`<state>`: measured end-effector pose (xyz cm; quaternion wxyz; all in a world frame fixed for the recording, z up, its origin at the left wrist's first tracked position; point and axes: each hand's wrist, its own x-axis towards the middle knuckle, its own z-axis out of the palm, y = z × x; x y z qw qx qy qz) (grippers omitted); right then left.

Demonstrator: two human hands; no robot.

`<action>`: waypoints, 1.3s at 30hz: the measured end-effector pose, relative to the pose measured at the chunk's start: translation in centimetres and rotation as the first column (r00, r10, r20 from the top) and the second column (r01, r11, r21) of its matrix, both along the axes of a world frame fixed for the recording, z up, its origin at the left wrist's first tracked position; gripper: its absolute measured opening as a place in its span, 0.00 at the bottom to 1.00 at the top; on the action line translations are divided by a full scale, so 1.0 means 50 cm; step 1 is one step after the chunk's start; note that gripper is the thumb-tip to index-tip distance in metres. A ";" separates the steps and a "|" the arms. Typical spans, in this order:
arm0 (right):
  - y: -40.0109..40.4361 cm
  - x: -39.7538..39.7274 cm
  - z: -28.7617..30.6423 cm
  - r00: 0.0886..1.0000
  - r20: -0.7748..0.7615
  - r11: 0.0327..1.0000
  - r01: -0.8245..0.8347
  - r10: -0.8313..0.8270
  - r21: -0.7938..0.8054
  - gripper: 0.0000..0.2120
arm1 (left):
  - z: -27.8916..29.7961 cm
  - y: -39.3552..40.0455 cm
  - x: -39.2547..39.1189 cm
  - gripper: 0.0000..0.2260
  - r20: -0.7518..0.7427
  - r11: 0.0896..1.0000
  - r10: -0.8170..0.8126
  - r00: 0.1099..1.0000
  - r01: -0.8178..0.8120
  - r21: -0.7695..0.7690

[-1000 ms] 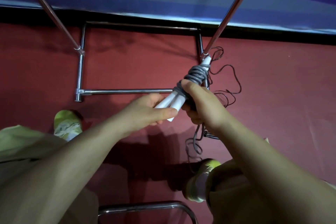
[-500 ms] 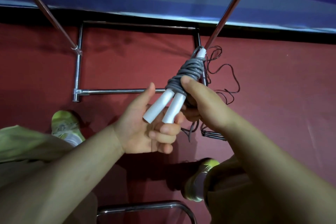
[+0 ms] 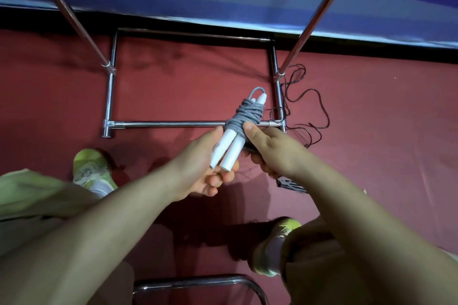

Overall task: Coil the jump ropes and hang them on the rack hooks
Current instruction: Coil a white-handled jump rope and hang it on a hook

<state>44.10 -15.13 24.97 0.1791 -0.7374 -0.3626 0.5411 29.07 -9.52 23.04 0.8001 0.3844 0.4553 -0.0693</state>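
A jump rope with two white handles (image 3: 229, 150) has its grey cord (image 3: 245, 115) wound tightly round the handles' upper half. My left hand (image 3: 200, 168) holds the handles' lower ends from below, fingers curled under them. My right hand (image 3: 270, 151) grips the wound cord from the right, thumb on top. A second, thin black rope (image 3: 309, 101) lies loose on the red floor by the rack's right foot, its dark handles (image 3: 290, 183) partly hidden under my right wrist. The chrome rack base (image 3: 173, 124) lies just beyond my hands; no hooks are in view.
Two chrome rack uprights (image 3: 319, 15) slant up toward a blue wall. My two feet in yellow-green shoes (image 3: 90, 168) stand on the red floor. A curved chrome bar (image 3: 198, 282) crosses the bottom edge between my legs.
The cord's loose tail that hung below my hands is gone and the wrap is thicker. My left hand has turned palm-up under the handles. The bundle has shifted slightly lower.
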 end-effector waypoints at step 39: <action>0.002 0.009 -0.003 0.951 -0.302 0.967 0.137 -0.067 0.214 0.22 | 0.012 0.016 -0.010 0.32 0.242 0.964 0.015 0.970 0.050 -0.260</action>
